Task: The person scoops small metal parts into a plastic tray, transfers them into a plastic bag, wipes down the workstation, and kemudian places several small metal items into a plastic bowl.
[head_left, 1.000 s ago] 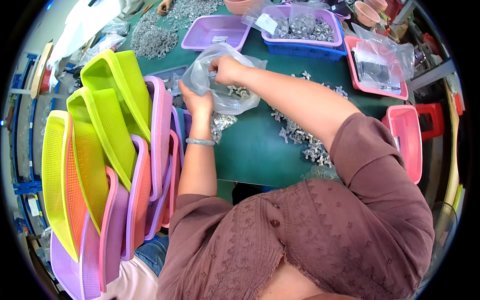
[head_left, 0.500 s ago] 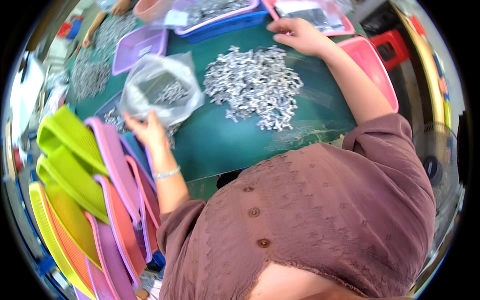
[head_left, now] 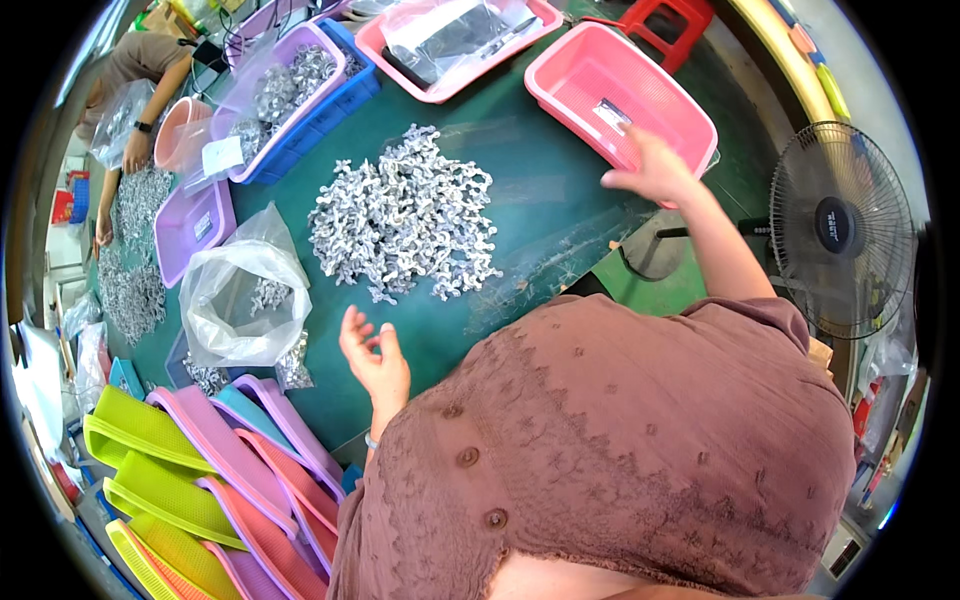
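A heap of small silvery metal parts (head_left: 405, 215) lies on the green tabletop (head_left: 380, 325). Just in front of it, my left hand (head_left: 380, 365) hovers with nothing in it, fingers loosely apart. My right hand (head_left: 655, 172) reaches over the near rim of a pink plastic basket (head_left: 560, 75). Its thumb stands away from the fingers, and I see nothing held; whether it touches the basket I cannot tell. Inside the basket lies only a small white label (head_left: 611, 113). Left of the heap, a clear plastic bag (head_left: 215, 345) gapes, with some metal parts in it.
Stacked colourful baskets (head_left: 225, 430) stand at lower left. At the back are a blue basket (head_left: 325, 120), a pink tray (head_left: 435, 97) with bagged items and a purple tray (head_left: 170, 240). A red stool (head_left: 640, 20) and a fan (head_left: 838, 228) are right. Another person's hand (head_left: 137, 152) works at far left.
The whole view has swung to the right. My right hand has gone from beside the bagged-items tray to the pink basket. My left hand has left the plastic bag's side and come nearer the heap.
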The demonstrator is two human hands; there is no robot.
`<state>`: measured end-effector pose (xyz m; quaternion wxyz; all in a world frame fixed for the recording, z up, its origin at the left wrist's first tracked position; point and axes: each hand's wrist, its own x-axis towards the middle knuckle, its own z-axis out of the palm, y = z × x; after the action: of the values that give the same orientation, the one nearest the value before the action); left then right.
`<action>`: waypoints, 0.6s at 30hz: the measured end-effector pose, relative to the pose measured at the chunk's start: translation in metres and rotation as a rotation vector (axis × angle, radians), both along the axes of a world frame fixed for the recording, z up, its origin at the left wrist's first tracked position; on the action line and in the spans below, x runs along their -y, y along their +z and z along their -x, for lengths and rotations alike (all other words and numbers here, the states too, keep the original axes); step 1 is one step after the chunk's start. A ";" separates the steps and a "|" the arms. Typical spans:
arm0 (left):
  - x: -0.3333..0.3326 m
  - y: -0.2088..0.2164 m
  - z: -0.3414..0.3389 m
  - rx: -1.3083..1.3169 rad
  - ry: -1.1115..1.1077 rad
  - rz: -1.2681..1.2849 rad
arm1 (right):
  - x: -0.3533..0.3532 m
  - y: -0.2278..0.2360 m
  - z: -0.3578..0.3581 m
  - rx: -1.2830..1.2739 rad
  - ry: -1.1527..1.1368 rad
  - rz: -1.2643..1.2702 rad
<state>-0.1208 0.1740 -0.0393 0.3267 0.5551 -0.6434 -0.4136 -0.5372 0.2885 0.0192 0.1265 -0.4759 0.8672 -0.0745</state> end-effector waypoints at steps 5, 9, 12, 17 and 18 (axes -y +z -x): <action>0.007 -0.004 0.028 -0.146 -0.259 -0.183 | -0.005 -0.039 -0.005 -0.232 -0.100 -0.104; 0.001 -0.012 0.051 -0.265 -0.506 -0.349 | -0.050 0.014 -0.026 -0.366 -0.163 0.059; -0.018 -0.003 0.072 -0.480 -0.732 -0.788 | -0.097 0.098 -0.079 -0.244 -0.026 0.006; -0.070 -0.003 0.100 -0.370 -0.856 -1.731 | -0.150 0.166 -0.119 0.056 0.080 -0.248; -0.080 -0.015 0.113 -0.341 -0.841 -1.773 | -0.151 0.163 -0.116 0.110 0.143 -0.306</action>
<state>-0.2334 0.2542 -0.0544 -0.2912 0.2583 -0.1906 -0.9012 -0.4215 0.4392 0.1823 0.2497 -0.5066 0.8241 0.0418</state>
